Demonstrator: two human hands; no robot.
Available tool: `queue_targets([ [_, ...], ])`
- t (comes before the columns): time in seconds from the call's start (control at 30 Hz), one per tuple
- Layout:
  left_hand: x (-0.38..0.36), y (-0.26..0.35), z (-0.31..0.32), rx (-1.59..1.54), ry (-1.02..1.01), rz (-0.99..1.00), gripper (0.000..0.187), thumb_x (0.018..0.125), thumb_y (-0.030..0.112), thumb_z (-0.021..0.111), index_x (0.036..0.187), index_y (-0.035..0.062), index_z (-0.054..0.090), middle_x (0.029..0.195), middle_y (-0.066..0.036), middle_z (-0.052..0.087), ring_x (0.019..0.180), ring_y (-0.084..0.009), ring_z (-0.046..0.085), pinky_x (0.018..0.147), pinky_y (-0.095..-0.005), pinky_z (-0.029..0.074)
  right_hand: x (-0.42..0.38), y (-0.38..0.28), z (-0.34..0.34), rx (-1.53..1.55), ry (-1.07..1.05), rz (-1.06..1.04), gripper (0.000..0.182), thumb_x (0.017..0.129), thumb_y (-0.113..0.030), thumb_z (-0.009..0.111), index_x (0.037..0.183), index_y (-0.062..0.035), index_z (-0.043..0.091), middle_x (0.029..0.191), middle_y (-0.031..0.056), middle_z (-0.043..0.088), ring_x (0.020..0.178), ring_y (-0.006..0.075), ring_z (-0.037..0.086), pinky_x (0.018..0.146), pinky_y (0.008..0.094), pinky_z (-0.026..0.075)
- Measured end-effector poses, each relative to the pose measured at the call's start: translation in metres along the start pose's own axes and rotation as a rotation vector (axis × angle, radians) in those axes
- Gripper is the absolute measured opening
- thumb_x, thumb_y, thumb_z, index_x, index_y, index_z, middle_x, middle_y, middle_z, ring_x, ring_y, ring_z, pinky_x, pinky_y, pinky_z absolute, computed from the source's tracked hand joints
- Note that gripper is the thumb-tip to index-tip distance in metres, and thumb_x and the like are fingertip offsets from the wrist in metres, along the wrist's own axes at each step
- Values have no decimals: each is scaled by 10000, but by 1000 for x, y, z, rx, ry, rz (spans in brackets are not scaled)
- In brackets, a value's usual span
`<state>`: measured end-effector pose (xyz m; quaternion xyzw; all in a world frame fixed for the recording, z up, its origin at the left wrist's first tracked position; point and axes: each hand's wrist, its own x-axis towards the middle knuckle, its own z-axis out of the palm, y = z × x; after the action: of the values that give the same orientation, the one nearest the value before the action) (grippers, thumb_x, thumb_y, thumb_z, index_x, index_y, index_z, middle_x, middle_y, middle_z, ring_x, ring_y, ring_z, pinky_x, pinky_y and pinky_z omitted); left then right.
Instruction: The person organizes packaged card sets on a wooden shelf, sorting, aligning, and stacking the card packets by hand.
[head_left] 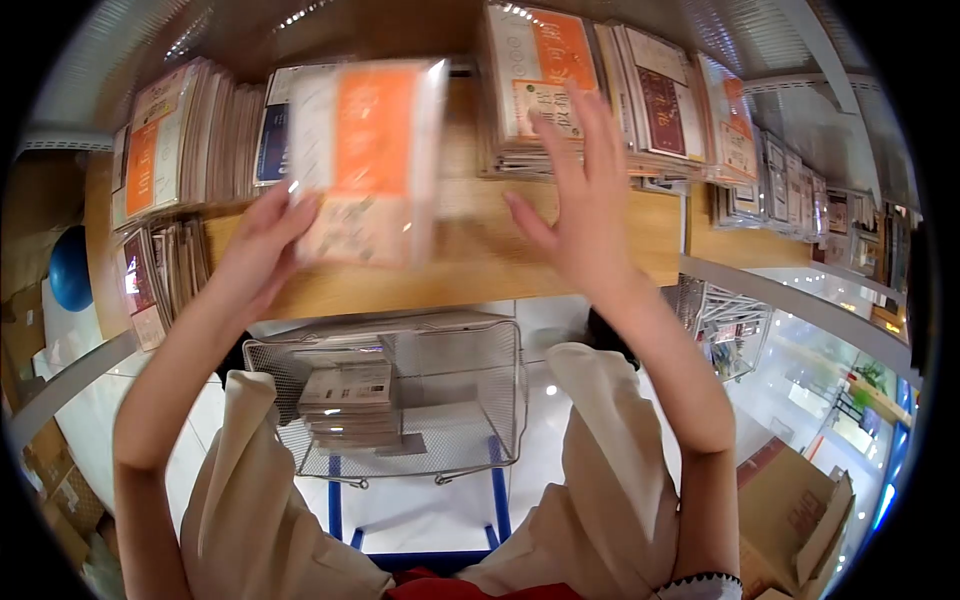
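A plastic-wrapped book (370,150) with a white cover and an orange panel is held up over the wooden shelf, slightly blurred. My left hand (270,235) grips it at its lower left edge, thumb across the front. Opposite it, my right hand (590,200) has its fingers spread and holds nothing. The fingertips overlap a stack of similar wrapped books (545,80) at the back of the shelf. Behind the held book, partly hidden, stands a dark blue-covered book (272,140).
Rows of wrapped books (165,140) line the shelf's left side, and more stacks (665,105) continue to the right. Below the wooden shelf (470,250), a wire basket (455,400) between my knees contains a stack of wrapped books (345,400). An open cardboard box (790,500) sits at lower right.
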<state>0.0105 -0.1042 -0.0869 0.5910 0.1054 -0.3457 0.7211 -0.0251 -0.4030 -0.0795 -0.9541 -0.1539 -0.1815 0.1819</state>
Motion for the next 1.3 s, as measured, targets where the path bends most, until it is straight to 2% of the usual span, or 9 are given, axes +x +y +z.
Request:
queue_targets([
  [0.23,-84,-50,-62,-31,91,-33,375,937,160,537,1276,33,440,1198,-78,578,1074,-142,562,914,-284,452,25,30,30,-352,-120,83,804,656,-337,784,1321,-61,425,1374,157,418,1258,373,388,1019,502,334],
  [0.5,-77,-61,-77,-160,35,-192,460,951,137,492,1374,56,331,1289,-64,513,1157,-150,514,982,-306,419,-11,31,-19,33,19,159,509,840,-190,627,1278,14,468,1261,165,545,1119,316,554,899,360,465],
  [0.6,-83,-57,-71,-177,-30,-176,479,953,131,484,1390,62,300,1311,-68,491,1186,-149,493,986,-310,417,9,-46,-5,462,112,-97,470,861,-185,583,1274,10,472,1299,194,500,1174,297,517,952,377,430],
  [0.67,-80,-62,-68,-168,-129,-160,483,963,142,467,1400,73,273,1352,-72,445,1225,-152,457,1008,-326,402,-3,-74,22,242,-38,-243,466,903,-222,489,1284,43,440,1327,193,462,1217,337,461,1014,451,362],
  [0.73,-77,-54,-53,-184,-229,-159,459,975,158,449,1395,86,278,1362,-68,428,1233,-152,446,1011,-344,399,-2,-128,32,148,-254,-339,448,807,-169,569,1210,16,506,1297,181,478,1198,362,473,1014,511,373],
  [0.87,-69,-67,-48,-594,-262,-133,464,987,223,425,1382,38,267,1338,-101,436,1207,-184,473,1013,-368,411,-17,-157,63,208,-335,-461,466,803,-207,595,1197,29,512,1279,173,483,1200,343,462,993,504,393],
  [0.97,-77,-66,-47,-440,-148,-203,511,967,239,477,1389,42,267,1325,-114,450,1209,-199,475,1010,-362,416,-17,-163,68,320,-447,-570,500,796,-273,626,1172,41,521,1237,167,497,1200,321,453,981,469,412],
  [1.17,-87,-50,-65,-198,-115,-31,591,915,64,531,1418,49,221,1315,-97,472,1182,-174,491,979,-336,429,-3,-160,67,760,-436,-477,617,743,-220,706,1254,7,445,1261,173,438,1191,333,433,979,381,435],
  [1.3,-89,-55,-79,-241,-15,-36,601,893,1,529,1416,54,238,1282,-85,503,1136,-153,516,969,-320,432,-5,-170,79,1090,-409,282,622,758,-165,706,1276,3,405,1343,200,330,1218,366,387,1012,390,380],
])
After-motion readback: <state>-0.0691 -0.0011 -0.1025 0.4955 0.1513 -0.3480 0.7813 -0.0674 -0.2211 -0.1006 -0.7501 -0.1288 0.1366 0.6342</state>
